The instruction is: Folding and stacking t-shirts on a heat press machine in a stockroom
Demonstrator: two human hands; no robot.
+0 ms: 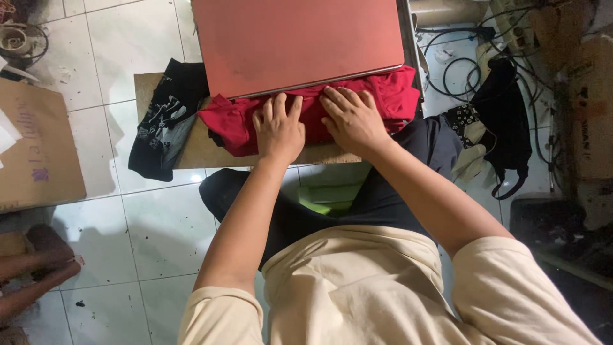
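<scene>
Fingers of both hands are lying spread and flat, pressing the red garment under the press plate. Soft and limp, it seems best gripped along its near folded edge.

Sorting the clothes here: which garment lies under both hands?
The red garment, tucked under the red plate's edge; the black printed shirt lies untouched to its left.
</scene>
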